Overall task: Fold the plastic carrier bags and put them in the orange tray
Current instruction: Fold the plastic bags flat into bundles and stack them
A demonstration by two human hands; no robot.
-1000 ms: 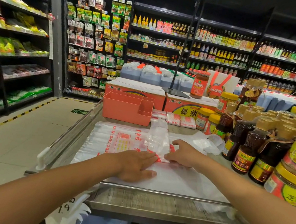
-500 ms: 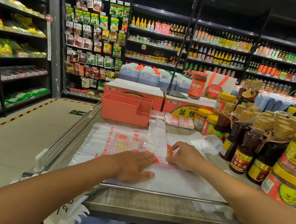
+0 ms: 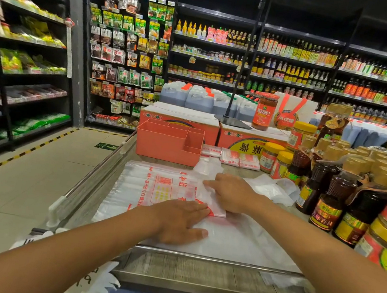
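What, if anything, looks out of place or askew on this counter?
Folded bags lie on the counter beside the orange tray, not in it; a crumpled bag sits loose by the sauce bottles.

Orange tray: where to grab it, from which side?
Judging by its pose, pinch the near wall's top rim of the orange tray from above. It stands upright and open-topped, with cartons close behind and folded bags beside its right end.

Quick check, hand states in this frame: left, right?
Left hand: open, flat on the carrier bag.
Right hand: open, fingers pressing the carrier bag's fold.
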